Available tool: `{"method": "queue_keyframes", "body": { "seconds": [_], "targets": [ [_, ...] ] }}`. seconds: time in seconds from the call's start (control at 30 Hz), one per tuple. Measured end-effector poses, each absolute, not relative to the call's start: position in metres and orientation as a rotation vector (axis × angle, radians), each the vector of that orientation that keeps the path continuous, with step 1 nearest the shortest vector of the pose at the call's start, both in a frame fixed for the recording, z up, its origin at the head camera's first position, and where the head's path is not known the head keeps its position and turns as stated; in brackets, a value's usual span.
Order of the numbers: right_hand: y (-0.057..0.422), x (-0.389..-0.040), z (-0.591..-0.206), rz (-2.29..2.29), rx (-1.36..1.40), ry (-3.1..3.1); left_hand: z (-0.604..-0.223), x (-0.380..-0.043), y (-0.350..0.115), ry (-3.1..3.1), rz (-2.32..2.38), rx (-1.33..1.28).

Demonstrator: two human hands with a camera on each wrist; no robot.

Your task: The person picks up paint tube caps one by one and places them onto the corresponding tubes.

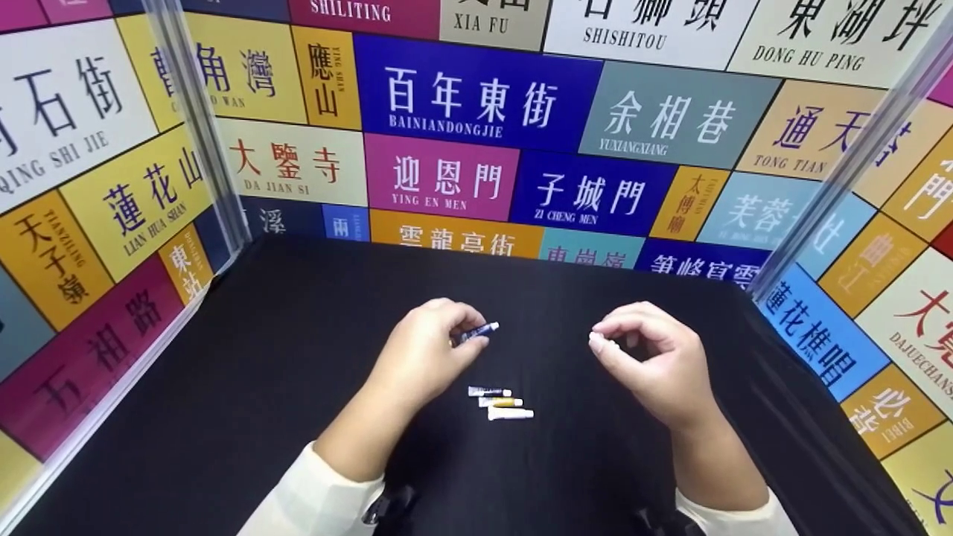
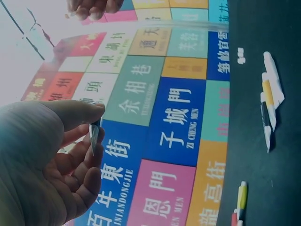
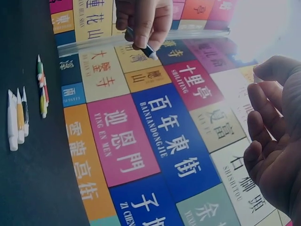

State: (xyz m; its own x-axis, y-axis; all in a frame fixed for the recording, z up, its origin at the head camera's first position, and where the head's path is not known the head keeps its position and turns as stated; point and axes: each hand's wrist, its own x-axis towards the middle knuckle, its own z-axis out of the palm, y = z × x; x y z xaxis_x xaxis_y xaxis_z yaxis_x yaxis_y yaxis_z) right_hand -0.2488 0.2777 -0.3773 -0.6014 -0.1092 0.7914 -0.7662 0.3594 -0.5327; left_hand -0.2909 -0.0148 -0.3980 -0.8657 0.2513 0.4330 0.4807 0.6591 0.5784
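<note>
My left hand (image 1: 428, 346) pinches a small dark blue paint tube (image 1: 476, 333) between thumb and fingers, its white cap pointing right. In the left wrist view, the tube (image 2: 94, 136) sticks out below the thumb. To the right, my right hand (image 1: 648, 357) is raised with loosely bent fingers; in the right wrist view, nothing shows between the thumb and fingers of this hand (image 3: 275, 127). Between the hands and nearer me lie a black tube (image 1: 488, 392), a yellow tube (image 1: 506, 403) and a white tube (image 1: 510, 414), side by side on the black cloth.
Small white pieces (image 2: 241, 55) lie on the cloth, partly behind my right fingertips in the head view. More tubes, including a yellow one (image 2: 242, 194) and a red one (image 2: 234, 217), lie where my left hand blocks the head view. Printed panels (image 1: 476, 97) wall the table.
</note>
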Motion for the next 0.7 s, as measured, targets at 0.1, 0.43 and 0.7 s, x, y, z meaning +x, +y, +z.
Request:
{"method": "queue_keyframes", "body": {
  "seconds": [0.1, 0.43, 0.7],
  "targets": [
    [0.276, -0.245, -0.374, 1.268, 0.795, -1.936, -0.395, -0.286, -0.013, -2.533, -1.016, -0.600],
    [0.267, -0.229, -0.363, 1.315, 0.960, -1.795, -0.381, -0.269, -0.008, -2.465, -1.011, -0.692],
    [0.257, -0.217, -0.353, 1.330, 1.063, -1.710, -0.370, -0.250, -0.005, -2.389, -0.987, -0.758]
  ]
}}
